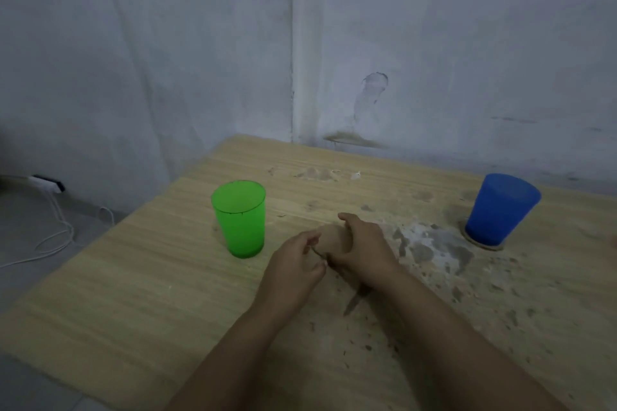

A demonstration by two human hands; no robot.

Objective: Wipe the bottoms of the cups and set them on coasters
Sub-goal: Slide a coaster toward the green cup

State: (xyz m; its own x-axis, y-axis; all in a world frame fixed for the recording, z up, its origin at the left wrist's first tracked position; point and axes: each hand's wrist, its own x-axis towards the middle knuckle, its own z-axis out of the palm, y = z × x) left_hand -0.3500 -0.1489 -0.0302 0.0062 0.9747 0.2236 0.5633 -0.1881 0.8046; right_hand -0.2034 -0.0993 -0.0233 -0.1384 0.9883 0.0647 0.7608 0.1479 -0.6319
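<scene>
A translucent green cup (239, 219) stands upright on the wooden table (140, 280), left of my hands. A blue cup (500, 208) stands on a round tan coaster (484, 246) at the far right. Between the cups my right hand (364, 243) grips a tan round piece that looks like a coaster (332, 237), held just above the table. My left hand (293, 267) pinches its near edge with thumb and fingertips. Most of this piece is hidden by my hands.
The tabletop is worn, with grey and white patches (434, 243) between my hands and the blue cup. The table stands in a wall corner (293, 77). A white cable and plug (50, 207) lie on the floor beyond the left table edge.
</scene>
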